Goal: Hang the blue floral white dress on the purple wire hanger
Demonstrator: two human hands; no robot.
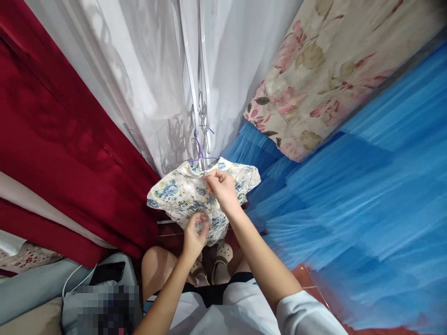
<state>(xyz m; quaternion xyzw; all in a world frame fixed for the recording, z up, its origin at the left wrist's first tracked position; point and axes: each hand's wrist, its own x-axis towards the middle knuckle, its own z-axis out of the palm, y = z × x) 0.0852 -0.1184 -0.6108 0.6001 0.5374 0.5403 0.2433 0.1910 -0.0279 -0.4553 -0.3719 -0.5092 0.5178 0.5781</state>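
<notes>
A white short-sleeved blouse (174,195) with blue and yellow flowers hangs on a purple wire hanger (200,150). The hanger's hook is up by the white ribbons (205,83). My right hand (222,188) is closed in a pinch at the middle of the neckline, just below the hanger. Lower down, my left hand (196,232) is in front of the blouse's body, its fingers bent and smeared by motion. Whether they grip the cloth cannot be made out.
Red cloth (70,163) hangs at the left, white curtains (139,70) behind. On the right are floral fabric (296,93) and blue tulle (366,186). A dark phone (107,273) and white cable (68,279) rest on grey cushioning at lower left. My clogs (223,253) are below.
</notes>
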